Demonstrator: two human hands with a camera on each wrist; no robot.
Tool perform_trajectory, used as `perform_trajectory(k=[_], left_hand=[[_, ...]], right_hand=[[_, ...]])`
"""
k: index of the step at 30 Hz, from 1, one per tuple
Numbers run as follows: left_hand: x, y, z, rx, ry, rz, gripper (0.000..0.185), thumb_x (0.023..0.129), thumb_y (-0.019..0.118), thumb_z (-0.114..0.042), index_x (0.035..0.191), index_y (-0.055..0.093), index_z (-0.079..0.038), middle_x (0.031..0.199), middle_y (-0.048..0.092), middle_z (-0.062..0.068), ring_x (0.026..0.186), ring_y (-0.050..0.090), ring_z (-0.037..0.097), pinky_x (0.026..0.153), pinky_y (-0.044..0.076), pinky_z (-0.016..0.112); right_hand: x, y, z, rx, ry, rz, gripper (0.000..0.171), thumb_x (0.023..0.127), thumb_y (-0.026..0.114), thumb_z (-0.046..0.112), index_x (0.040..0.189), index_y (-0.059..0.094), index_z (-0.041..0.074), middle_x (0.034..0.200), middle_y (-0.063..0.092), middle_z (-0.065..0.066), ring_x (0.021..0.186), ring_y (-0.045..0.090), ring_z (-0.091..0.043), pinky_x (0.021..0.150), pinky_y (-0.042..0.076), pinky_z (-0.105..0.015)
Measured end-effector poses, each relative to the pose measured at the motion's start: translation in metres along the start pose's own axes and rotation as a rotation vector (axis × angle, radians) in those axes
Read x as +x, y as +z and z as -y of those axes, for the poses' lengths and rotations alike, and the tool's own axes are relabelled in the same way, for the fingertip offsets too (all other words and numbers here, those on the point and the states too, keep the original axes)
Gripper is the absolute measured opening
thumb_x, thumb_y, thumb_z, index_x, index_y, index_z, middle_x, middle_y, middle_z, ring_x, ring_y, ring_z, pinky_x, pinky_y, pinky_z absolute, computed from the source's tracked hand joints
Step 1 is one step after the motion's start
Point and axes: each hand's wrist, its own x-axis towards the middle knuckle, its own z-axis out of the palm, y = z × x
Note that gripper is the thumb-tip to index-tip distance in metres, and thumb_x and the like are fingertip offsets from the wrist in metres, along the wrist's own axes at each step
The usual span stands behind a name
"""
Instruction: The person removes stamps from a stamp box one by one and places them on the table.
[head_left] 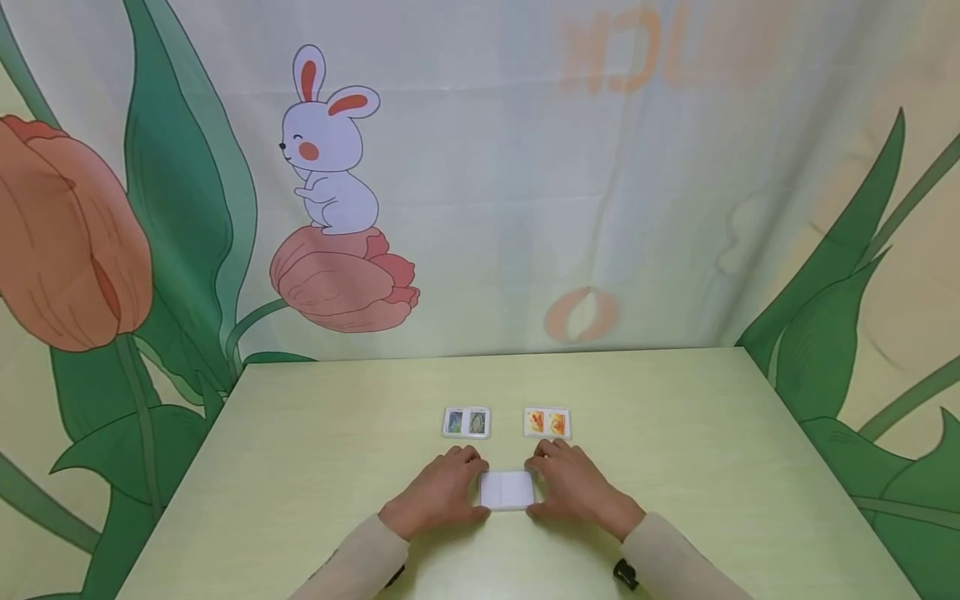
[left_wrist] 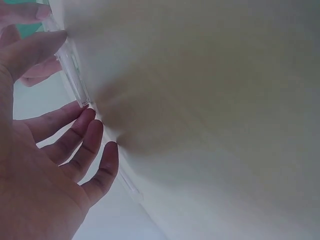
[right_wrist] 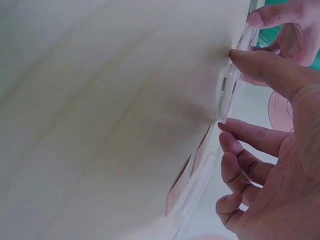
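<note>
A clear-edged plastic card holder [head_left: 507, 490], showing two plain white halves on top, lies on the table between the hands. My left hand [head_left: 442, 493] grips its left end, thumb at the near corner and index fingertip at the far corner. At the right end, my right hand [head_left: 576, 490] grips it the same way. Both wrist views show the transparent side wall of this holder [left_wrist: 74, 75] low over the tabletop. The other fingers of each hand are bent, with their tips near the table.
Beyond the hands lie two similar holders: one with blue-green pictures [head_left: 467, 422] on the left, one with orange pictures [head_left: 547, 422] on the right. The pale table [head_left: 315, 433] ends at a printed curtain [head_left: 480, 208] with a rabbit and tulips.
</note>
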Motion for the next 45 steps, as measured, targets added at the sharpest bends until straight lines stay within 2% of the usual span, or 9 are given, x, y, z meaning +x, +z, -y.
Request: perform_trajectory(k=[16,23,38,45], left_hand=[[-0.015,-0.007,0.016,-0.011,-0.022,-0.005,0.056,0.075,0.081,-0.036,0.120,0.065,-0.007,0.114,0.061,0.004,0.101,0.054,0.019,0.085,0.049,0.038],[-0.023,-0.009,0.029,-0.020,-0.054,-0.002,0.057,0.075,0.080,-0.034,0.122,0.063,-0.006,0.117,0.061,0.005,0.103,0.054,0.019,0.089,0.049,0.039],[-0.042,-0.016,0.057,-0.083,-0.110,0.000,0.057,0.075,0.081,-0.029,0.123,0.062,-0.004,0.118,0.059,0.005,0.106,0.053,0.021,0.090,0.049,0.042],[-0.050,-0.021,0.066,-0.079,-0.140,-0.003,0.057,0.076,0.081,-0.028,0.125,0.062,-0.005,0.121,0.059,0.005,0.108,0.053,0.020,0.092,0.048,0.041]], right_hand=[[0.016,0.007,0.019,0.008,-0.014,0.029,0.061,0.069,0.083,0.051,0.117,0.070,0.014,0.109,0.063,0.002,0.096,0.052,-0.016,0.079,0.044,-0.033],[0.026,0.009,0.032,0.005,-0.010,0.043,0.062,0.071,0.082,0.051,0.119,0.068,0.014,0.114,0.065,0.000,0.098,0.056,-0.017,0.081,0.046,-0.035],[0.049,0.015,0.062,0.020,0.000,0.057,0.061,0.072,0.081,0.052,0.120,0.067,0.016,0.113,0.064,0.002,0.097,0.056,-0.016,0.078,0.046,-0.033],[0.056,0.015,0.075,0.032,-0.001,0.046,0.060,0.072,0.082,0.050,0.119,0.068,0.015,0.110,0.064,0.002,0.096,0.057,-0.016,0.079,0.047,-0.034]])
